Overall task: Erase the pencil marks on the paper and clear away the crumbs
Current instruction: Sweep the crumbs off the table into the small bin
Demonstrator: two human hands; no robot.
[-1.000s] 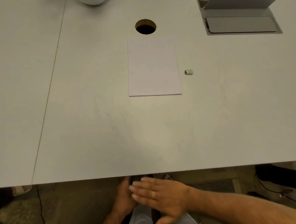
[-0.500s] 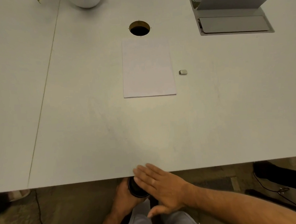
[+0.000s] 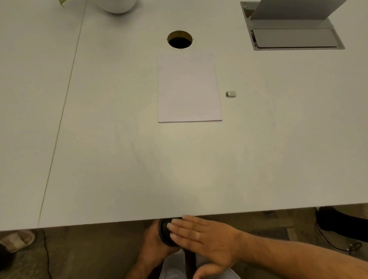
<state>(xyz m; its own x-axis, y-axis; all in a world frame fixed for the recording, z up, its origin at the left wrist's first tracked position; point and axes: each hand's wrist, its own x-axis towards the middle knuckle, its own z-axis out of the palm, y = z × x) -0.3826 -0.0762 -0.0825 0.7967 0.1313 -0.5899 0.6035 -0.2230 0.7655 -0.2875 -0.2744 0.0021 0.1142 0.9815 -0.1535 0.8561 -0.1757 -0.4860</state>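
Both my hands sit below the near table (image 3: 116, 175) edge. Right hand (image 3: 205, 240) flat, fingers straight, laid over a dark round object (image 3: 165, 236); left hand (image 3: 152, 245) curled round that object from beneath.

Eraser (image 3: 230, 94) lies well ahead and slightly right of the right hand, just beside the paper (image 3: 188, 88), apart from its right edge. Long axis runs left-right. Right hand judged nearer. The paper's long axis runs away from me. Marks and crumbs too faint to make out.

Bare table lies between; nothing blocks the reach. Cable hole (image 3: 179, 39) just beyond the paper; open hatch (image 3: 292, 25) far right; white pot (image 3: 118, 2) far left.
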